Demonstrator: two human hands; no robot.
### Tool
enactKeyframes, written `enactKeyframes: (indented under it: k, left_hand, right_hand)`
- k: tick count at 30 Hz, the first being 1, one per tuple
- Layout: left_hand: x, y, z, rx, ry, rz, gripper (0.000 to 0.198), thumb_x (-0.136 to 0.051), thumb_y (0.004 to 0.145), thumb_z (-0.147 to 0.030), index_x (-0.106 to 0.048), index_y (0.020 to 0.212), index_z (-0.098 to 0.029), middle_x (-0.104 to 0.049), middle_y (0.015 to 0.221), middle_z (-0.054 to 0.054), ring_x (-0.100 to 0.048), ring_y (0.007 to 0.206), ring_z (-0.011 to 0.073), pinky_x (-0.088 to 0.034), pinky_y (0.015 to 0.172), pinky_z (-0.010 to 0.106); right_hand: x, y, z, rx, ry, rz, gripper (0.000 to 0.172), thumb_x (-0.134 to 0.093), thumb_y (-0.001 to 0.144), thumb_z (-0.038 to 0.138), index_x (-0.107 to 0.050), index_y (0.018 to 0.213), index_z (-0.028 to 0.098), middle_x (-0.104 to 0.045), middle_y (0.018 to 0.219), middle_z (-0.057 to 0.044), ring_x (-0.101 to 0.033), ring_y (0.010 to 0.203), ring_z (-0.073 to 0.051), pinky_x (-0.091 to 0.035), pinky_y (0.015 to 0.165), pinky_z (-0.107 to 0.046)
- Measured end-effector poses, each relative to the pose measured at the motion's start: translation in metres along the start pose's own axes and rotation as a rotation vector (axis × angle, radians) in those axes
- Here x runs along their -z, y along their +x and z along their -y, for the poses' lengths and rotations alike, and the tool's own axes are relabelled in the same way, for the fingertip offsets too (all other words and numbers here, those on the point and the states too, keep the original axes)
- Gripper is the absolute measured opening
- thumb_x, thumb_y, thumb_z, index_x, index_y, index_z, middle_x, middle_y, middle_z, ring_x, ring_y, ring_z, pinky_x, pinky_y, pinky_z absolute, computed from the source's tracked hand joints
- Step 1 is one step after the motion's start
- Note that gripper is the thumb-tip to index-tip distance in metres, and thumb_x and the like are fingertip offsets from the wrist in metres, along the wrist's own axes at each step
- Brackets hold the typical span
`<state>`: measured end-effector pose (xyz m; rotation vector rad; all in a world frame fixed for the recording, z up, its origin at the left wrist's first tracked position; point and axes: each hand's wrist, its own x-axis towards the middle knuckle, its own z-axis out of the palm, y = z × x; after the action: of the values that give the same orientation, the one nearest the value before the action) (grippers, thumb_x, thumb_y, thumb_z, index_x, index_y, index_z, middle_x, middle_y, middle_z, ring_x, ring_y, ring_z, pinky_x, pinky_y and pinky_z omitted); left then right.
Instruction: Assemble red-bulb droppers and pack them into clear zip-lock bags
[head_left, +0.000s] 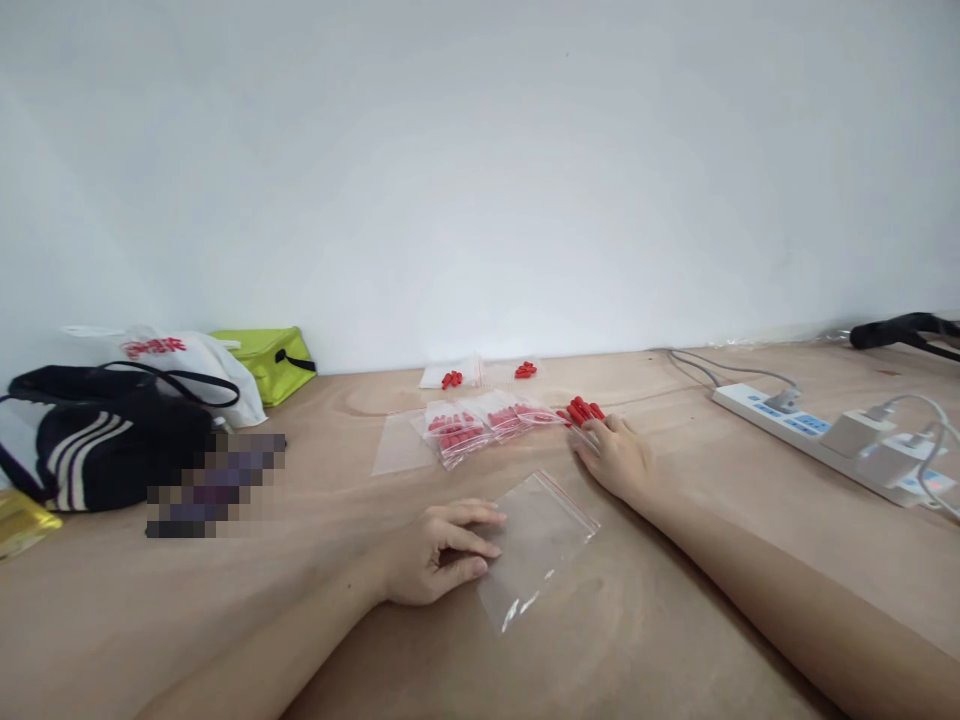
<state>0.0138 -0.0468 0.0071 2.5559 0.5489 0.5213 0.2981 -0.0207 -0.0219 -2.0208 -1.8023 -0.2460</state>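
Note:
My left hand [442, 550] rests at the left edge of a flat clear zip bag [536, 550], its fingers apart and touching the plastic. Farther up and to the right, my right hand [615, 455] is at a small pile of red pieces [584, 409]; its fingertips are partly hidden, and I cannot make out whether they grip any. Left of that hand lie clear bags with red pieces inside [457, 432], overlapping more filled bags [514, 415]. A flat clear bag [403, 443] sticks out at their left.
Two small red clusters [451, 380] [526, 370] lie on bags near the wall. A white power strip [810, 430] with plugs and cables is at the right. A black bag [120, 440], a white plastic bag [195, 370] and a green box-shaped bag [274, 362] stand at the left.

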Motion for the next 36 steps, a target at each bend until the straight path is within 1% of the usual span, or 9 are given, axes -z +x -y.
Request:
enactKeyframes:
  k: [5, 10, 14, 16, 19, 23, 26, 29, 36]
  left_hand:
    - [-0.005, -0.001, 0.0, 0.159, 0.226, -0.151, 0.027, -0.045, 0.084, -0.031, -0.062, 0.103, -0.025, -0.042, 0.131, 0.006, -0.036, 0.12, 0.0244, -0.028, 0.1, 0.045]
    - [-0.012, 0.002, -0.018, 0.147, 0.268, 0.074, 0.05, -0.047, 0.08, -0.049, -0.04, 0.126, -0.032, -0.039, 0.132, 0.008, -0.036, 0.118, 0.029, -0.031, 0.094, 0.05]
    - [-0.006, 0.004, -0.016, 0.182, 0.267, 0.158, 0.048, -0.05, 0.077, -0.051, -0.048, 0.121, -0.031, -0.039, 0.132, 0.009, -0.034, 0.12, 0.031, -0.03, 0.094, 0.051]
    - [-0.003, 0.003, -0.005, 0.177, 0.228, 0.13, 0.041, -0.053, 0.078, -0.045, -0.052, 0.116, -0.031, -0.04, 0.131, 0.008, -0.034, 0.12, 0.0289, -0.031, 0.095, 0.048]
    - [-0.002, -0.001, 0.012, 0.178, 0.167, -0.021, 0.03, -0.053, 0.08, -0.035, -0.059, 0.108, -0.028, -0.044, 0.127, 0.007, -0.04, 0.116, 0.0245, -0.034, 0.095, 0.041]
    - [-0.004, -0.003, 0.019, 0.233, 0.134, -0.224, 0.025, -0.046, 0.084, -0.028, -0.062, 0.101, -0.022, -0.053, 0.115, 0.007, -0.051, 0.103, 0.0192, -0.041, 0.09, 0.035]
    - [-0.004, -0.005, 0.011, 0.263, 0.127, -0.128, 0.03, -0.049, 0.081, -0.031, -0.058, 0.109, -0.023, -0.05, 0.121, 0.007, -0.05, 0.107, 0.0208, -0.04, 0.092, 0.036]
    - [-0.004, -0.006, 0.004, 0.288, 0.14, 0.016, 0.039, -0.051, 0.08, -0.036, -0.051, 0.119, -0.026, -0.042, 0.13, 0.007, -0.042, 0.117, 0.0238, -0.035, 0.097, 0.041]
    - [-0.005, -0.006, 0.007, 0.273, 0.137, 0.044, 0.041, -0.048, 0.082, -0.037, -0.046, 0.123, -0.027, -0.04, 0.133, 0.006, -0.038, 0.121, 0.0231, -0.033, 0.099, 0.041]
  right_hand:
    - [-0.005, 0.017, 0.011, -0.033, -0.055, 0.086, 0.03, -0.042, 0.081, 0.028, -0.047, 0.107, 0.013, -0.059, 0.096, -0.012, -0.049, 0.096, -0.024, -0.038, 0.071, -0.029]
    - [-0.006, 0.029, 0.023, -0.056, -0.156, 0.174, 0.024, -0.036, 0.084, 0.019, -0.049, 0.103, 0.012, -0.059, 0.095, -0.015, -0.053, 0.093, -0.025, -0.039, 0.068, -0.03]
    - [-0.005, 0.028, 0.033, -0.013, -0.236, 0.182, 0.025, -0.03, 0.083, 0.009, -0.05, 0.098, 0.009, -0.06, 0.087, -0.017, -0.057, 0.087, -0.024, -0.04, 0.066, -0.03]
    - [-0.001, 0.023, 0.035, -0.003, -0.247, 0.176, 0.026, -0.029, 0.083, 0.006, -0.049, 0.1, 0.007, -0.059, 0.087, -0.018, -0.058, 0.084, -0.023, -0.041, 0.065, -0.029]
    - [0.009, 0.014, 0.03, -0.007, -0.222, 0.133, 0.03, -0.031, 0.083, 0.007, -0.044, 0.109, 0.007, -0.056, 0.095, -0.019, -0.058, 0.082, -0.023, -0.041, 0.062, -0.028]
    - [0.025, 0.004, 0.012, 0.002, 0.117, 0.049, 0.036, -0.034, 0.083, 0.015, -0.037, 0.118, 0.011, -0.056, 0.091, -0.014, -0.057, 0.076, -0.021, -0.042, 0.061, -0.028]
    - [0.027, -0.006, 0.002, -0.005, 0.604, -0.014, 0.05, -0.036, 0.083, 0.025, -0.018, 0.129, 0.012, -0.054, 0.081, -0.007, -0.055, 0.064, -0.016, -0.044, 0.06, -0.028]
    - [0.019, -0.019, -0.001, -0.085, 1.024, 0.017, 0.066, -0.042, 0.08, 0.035, -0.004, 0.131, 0.02, -0.051, 0.076, 0.0, -0.051, 0.053, -0.012, -0.045, 0.054, -0.028]
    - [0.002, -0.025, 0.004, -0.261, 1.251, 0.012, 0.064, -0.049, 0.076, 0.038, -0.011, 0.125, 0.023, -0.05, 0.074, 0.001, -0.052, 0.051, -0.011, -0.046, 0.051, -0.027]
